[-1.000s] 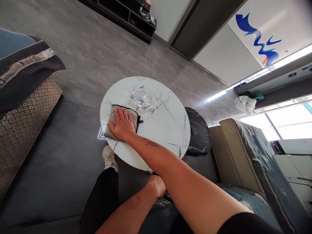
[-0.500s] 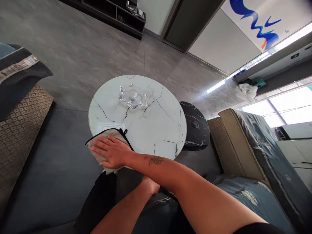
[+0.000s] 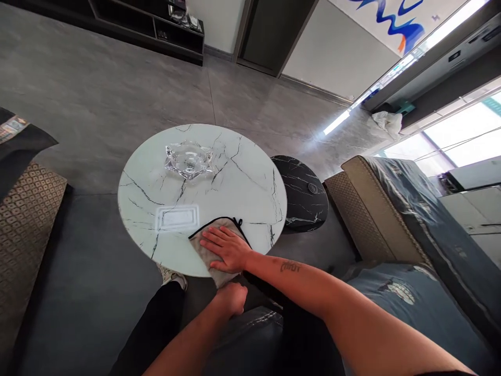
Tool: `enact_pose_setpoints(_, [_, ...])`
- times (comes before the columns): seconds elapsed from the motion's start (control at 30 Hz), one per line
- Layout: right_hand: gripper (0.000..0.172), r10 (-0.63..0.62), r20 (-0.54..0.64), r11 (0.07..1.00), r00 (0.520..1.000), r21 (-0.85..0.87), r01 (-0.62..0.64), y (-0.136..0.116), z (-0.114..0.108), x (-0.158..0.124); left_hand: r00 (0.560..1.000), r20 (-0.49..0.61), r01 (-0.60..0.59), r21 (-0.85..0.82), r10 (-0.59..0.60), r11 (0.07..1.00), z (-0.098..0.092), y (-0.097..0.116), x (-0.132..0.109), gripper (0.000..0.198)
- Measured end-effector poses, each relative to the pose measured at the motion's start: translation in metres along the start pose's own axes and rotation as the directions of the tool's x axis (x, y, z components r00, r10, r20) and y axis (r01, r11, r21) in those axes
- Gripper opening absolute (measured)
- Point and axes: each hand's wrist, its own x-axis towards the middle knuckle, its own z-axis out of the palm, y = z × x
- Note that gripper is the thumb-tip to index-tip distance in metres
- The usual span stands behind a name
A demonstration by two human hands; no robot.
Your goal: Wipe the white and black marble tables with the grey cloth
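Here, the right hand (image 3: 227,250) lies flat on a gray cloth (image 3: 217,277), its fingers (image 3: 215,239) spread and gripping nothing, pressing the cloth onto the near edge of a round marble table (image 3: 235,177). The left hand (image 3: 231,299) is curled into a fist just past the near edge; whether it holds anything is hidden. A glass dish (image 3: 188,162) sits toward the far left of the tabletop.

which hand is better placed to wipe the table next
Right, most likely: the right hand lies flat on the cloth, which is on the table. The left hand is a fist by the table's rim, with no cloth showing in it.
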Motion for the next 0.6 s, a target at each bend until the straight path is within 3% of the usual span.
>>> enact_pose_setpoints(0.2, [0.086,0.235,0.028,0.972,0.972,-0.012,-0.235,0.076,-0.010,-0.085,0.999,0.028,0.014,0.059,-0.015,0.998,-0.001,0.002,-0.003,0.052])
enact_pose_setpoints(0.33, [0.083,0.412,-0.019,0.908,0.911,-0.069,-0.413,0.131,-0.022,-0.116,0.999,0.032,0.014,0.045,-0.015,0.999,-0.002,0.005,-0.003,0.048])
enact_pose_setpoints(0.4, [0.082,0.486,-0.034,0.869,0.873,-0.091,-0.487,0.156,-0.027,-0.115,0.999,0.044,0.005,0.037,-0.006,0.999,-0.003,0.009,-0.004,0.047])
enact_pose_setpoints(0.5, [0.080,0.601,-0.060,0.788,0.797,-0.124,-0.603,0.187,-0.033,-0.093,0.999,0.049,-0.007,0.028,0.006,1.000,-0.004,0.017,-0.005,0.046])
enact_pose_setpoints(0.6, [0.078,0.748,-0.107,0.646,0.655,-0.111,-0.755,0.210,-0.037,-0.049,0.999,0.037,-0.022,0.030,0.021,0.999,-0.007,0.024,-0.007,0.044])
